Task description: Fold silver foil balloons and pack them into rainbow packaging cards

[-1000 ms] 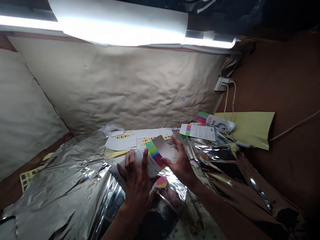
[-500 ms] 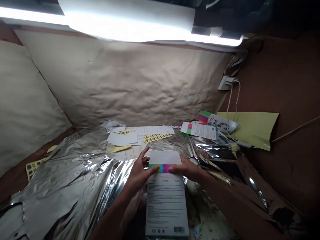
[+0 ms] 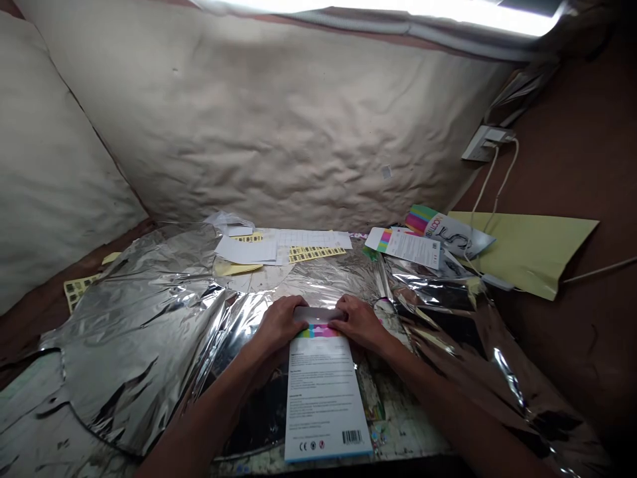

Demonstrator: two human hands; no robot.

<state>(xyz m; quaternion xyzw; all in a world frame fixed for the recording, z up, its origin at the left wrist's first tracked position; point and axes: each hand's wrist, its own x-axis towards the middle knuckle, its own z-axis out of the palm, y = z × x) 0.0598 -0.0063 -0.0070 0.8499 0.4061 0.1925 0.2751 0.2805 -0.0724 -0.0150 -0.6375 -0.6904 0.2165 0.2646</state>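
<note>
At the near edge of a scuffed worktop (image 3: 408, 425), with crinkled silver foil (image 3: 144, 332) to the left and darker foil (image 3: 458, 338) to the right, a flat white packet (image 3: 323, 398) pointed away from the person, printed text facing up. Both hands met at its far end. The left hand (image 3: 280, 325) and the right hand (image 3: 362, 324) each had a closed pinch on one corner, thumbs on the coloured band (image 3: 323, 330), fingers curled behind a pale flap (image 3: 319, 315). Those fingertips were hidden, so how hard each grip pressed could not be told.

The flap looked like thin card; uneven pressure from the two sides could crease it crooked or buckle the band. If one hand pulled harder, a corner could bend or tear. The packet's lower end reached about the worktop's front edge, with no hand supporting it; whether it touched the surface was unclear. A slackened grip could let it slip over that edge.

The left forearm (image 3: 199, 411) crossed the silver foil, which a sideways sweep could drag and wrinkle. Small shiny bits (image 3: 381, 436) beside the packet's lower right corner could cling to it.
</note>
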